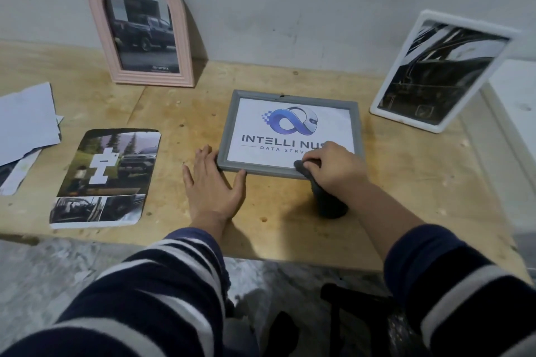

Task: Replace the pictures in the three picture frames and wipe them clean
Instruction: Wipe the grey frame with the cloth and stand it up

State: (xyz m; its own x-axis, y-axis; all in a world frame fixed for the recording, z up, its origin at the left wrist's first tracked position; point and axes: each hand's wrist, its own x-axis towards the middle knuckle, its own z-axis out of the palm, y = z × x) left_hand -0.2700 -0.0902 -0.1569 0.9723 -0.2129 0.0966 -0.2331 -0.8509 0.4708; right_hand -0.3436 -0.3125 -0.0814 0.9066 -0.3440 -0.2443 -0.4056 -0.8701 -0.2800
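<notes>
A grey picture frame (pixel 290 133) lies flat on the wooden table (pixel 406 182) and shows a blue logo print. My left hand (pixel 213 182) lies flat on the table with its fingers straight, touching the frame's near left corner. My right hand (pixel 333 166) grips a dark cloth (pixel 322 194) and holds it on the frame's near right part. A pink arched frame (pixel 142 23) with a dark truck picture leans on the wall at the back left. At the back right a white frame (pixel 441 72) with a dark picture leans back.
A loose printed picture (pixel 107 177) with rounded corners lies on the table left of my hands. Several white papers (pixel 26 127) are piled at the far left edge. A white box (pixel 516 113) stands at the right edge. The table's front edge runs just below my wrists.
</notes>
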